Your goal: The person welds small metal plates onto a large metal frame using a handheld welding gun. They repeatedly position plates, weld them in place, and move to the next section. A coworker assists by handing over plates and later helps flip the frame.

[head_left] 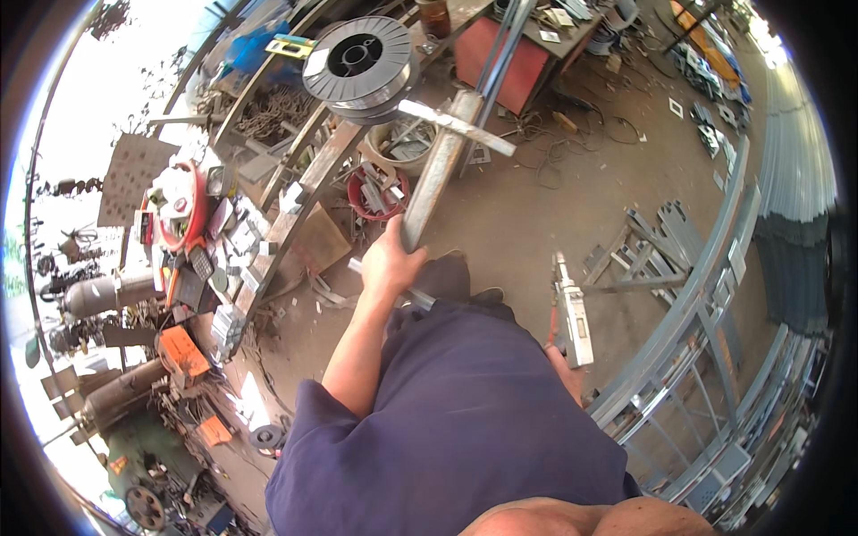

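So the person had both hands busy in this messy metal shop. The left hand [391, 259] had its fingers wrapped around the near end of a rectangular metal bar [435, 183], which stretched up and forward, away from the body. A shorter metal crosspiece [496, 142] lay at a slant over the bar near its far end; couldn't tell if the two were joined. There was also a thin metal strip [420, 297] passing beneath the left wrist.

Over on the other side, the right hand [563, 364] had its fingers closed around the lower end of a silvery hand tool [575, 313], nose pointing forward, with something reddish along its left side. Couldn't make out what kind of tool, and part of that grip was hidden.

Just left of the bar's far end sat a big grey wire spool [393, 46]. Under the bar were a whitish bucket [376, 143] and a red bucket [358, 204], both full of metal offcuts. Off to the right, loose metal pieces [682, 234] lay on the floor [509, 214] near a long metal frame [738, 192].
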Demonstrator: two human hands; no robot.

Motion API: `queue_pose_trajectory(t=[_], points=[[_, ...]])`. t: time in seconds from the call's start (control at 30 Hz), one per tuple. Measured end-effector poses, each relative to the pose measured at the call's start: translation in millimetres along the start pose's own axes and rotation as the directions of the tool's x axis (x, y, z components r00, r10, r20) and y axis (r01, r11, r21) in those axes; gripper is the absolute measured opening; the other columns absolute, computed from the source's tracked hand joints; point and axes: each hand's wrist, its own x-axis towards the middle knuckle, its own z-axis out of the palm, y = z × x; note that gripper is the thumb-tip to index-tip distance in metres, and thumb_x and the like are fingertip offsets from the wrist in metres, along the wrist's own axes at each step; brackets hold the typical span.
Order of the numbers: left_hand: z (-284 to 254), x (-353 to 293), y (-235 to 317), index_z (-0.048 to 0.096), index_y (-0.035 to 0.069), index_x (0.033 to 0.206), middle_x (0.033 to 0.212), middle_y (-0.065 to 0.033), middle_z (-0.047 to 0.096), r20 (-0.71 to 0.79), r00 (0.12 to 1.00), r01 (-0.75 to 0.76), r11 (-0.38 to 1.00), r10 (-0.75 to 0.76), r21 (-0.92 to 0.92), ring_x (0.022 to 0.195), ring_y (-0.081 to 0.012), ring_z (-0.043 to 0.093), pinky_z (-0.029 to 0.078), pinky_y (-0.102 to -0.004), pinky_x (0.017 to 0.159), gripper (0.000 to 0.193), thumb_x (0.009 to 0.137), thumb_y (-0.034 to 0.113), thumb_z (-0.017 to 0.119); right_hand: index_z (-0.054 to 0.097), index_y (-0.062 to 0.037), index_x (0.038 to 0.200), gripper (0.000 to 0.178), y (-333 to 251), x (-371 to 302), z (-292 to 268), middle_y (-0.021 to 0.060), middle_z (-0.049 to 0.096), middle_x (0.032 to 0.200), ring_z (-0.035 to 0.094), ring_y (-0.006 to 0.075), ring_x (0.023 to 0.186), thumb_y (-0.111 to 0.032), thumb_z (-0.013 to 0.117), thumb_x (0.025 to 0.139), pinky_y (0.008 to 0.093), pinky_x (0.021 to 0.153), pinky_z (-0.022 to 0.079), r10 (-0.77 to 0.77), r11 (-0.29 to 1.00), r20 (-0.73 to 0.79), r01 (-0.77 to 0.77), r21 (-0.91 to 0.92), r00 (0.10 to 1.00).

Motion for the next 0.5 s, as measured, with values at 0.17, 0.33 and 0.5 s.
queue_pose_trajectory(t=[0.17, 0.33, 0.5], points=[[-37, 13, -40, 0.051, 0.006, 0.145, 0.116, -0.0266, 0.071, -0.132, 0.986, 0.102, 0.995, -0.101, 0.001, 0.107, -0.0424, 0.069, 0.054, -0.0478, 0.093, 0.083, 0.075, 0.039, 0.080, 0.064, -0.0013, 0.120, 0.036, -9, 35, 19, -0.0001, 0.064, 0.099, 0.060, 0.0096, 0.085, -0.004, 0.075, 0.085, 0.0261, 0.074, 0.049, -0.177, 0.980, 0.107, 0.185, -0.070, 0.978], [-84, 94, -44, 0.051, 0.003, 0.145, 0.118, -0.0274, 0.070, -0.290, 0.956, 0.040, 0.999, -0.038, 0.000, 0.109, -0.0419, 0.069, 0.054, -0.0470, 0.094, 0.083, 0.077, 0.042, 0.079, 0.067, -0.0029, 0.119, 0.036, -61, 38, 63, -0.0006, 0.061, 0.094, 0.057, 0.0095, 0.079, 0.000, 0.072, 0.083, 0.0267, 0.070, 0.048, -0.188, 0.982, -0.030, 0.188, -0.006, 0.982], [-136, 178, -80, 0.044, 0.000, 0.147, 0.118, -0.0251, 0.069, -0.418, 0.892, 0.016, 0.936, -0.172, -0.351, 0.107, -0.0373, 0.070, 0.054, -0.0442, 0.096, 0.078, 0.083, 0.030, 0.077, 0.064, -0.0041, 0.122, 0.040, -54, 60, 96, 0.0018, 0.063, 0.100, 0.059, 0.0104, 0.084, 0.003, 0.070, 0.083, 0.0274, 0.073, 0.050, -0.165, 0.986, -0.117, 0.163, -0.029, 0.979]])
